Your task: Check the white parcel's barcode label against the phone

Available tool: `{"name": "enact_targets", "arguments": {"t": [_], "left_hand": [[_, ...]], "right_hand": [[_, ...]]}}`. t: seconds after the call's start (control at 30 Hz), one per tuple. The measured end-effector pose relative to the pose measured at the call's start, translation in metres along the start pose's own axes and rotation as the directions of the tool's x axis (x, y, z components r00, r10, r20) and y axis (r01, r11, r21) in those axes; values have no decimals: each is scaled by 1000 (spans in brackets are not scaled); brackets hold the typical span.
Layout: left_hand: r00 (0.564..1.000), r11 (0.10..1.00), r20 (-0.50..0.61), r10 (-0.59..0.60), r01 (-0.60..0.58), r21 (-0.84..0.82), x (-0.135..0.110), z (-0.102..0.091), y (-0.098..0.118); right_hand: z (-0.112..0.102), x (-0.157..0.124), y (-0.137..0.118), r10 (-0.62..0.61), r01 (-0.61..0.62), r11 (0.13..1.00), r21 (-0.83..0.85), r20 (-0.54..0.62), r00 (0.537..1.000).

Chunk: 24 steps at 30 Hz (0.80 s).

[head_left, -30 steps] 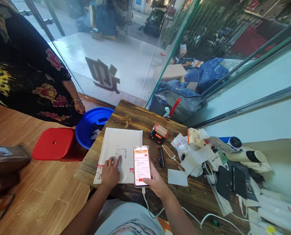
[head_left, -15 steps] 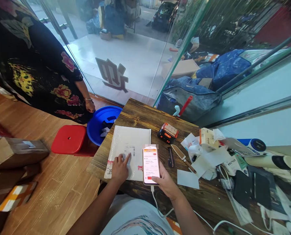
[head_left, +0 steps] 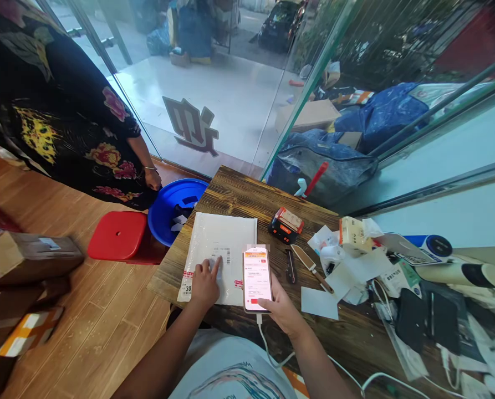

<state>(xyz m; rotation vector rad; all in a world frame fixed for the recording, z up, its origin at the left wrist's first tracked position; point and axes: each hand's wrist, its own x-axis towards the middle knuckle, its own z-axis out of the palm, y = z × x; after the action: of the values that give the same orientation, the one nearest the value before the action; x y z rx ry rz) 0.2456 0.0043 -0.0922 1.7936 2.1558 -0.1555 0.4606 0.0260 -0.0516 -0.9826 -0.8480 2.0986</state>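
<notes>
- The right hand's grip [head_left: 280, 306] is closed around a slim phone with a bright white screen [head_left: 256, 277], thumb over a red button.
- The left hand's grip [head_left: 205, 284] is loosely half-curled and empty, index finger extended over a flat white rectangular mailer [head_left: 224, 230].
- The mailer lies at the left of a brown wooden counter [head_left: 241, 194], the phone above its near right corner.
- A white cable [head_left: 259, 320] plugs into the phone's near end.
- To the mailer's right sits a boxy black-and-orange device [head_left: 286, 227].

The white mailer [head_left: 220, 230] bears the number "30" [head_left: 188, 288] at its lower left corner.
</notes>
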Motion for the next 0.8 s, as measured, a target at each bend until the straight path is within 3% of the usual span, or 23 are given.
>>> {"name": "enact_targets", "arguments": {"t": [0.23,0.6,0.8], "left_hand": [[994,992,104,-38,25,125,11,-13,6],[992,990,115,-44,28,140,11,-21,9],[992,993,122,-21,7,115,11,-22,8]], "right_hand": [[8,-2,-11,5,-5,1000,-5,-33,999],[-4,1,3,-69,69,998,7,-45,997],[-6,-4,4,-23,24,999,30,-40,999]]}}
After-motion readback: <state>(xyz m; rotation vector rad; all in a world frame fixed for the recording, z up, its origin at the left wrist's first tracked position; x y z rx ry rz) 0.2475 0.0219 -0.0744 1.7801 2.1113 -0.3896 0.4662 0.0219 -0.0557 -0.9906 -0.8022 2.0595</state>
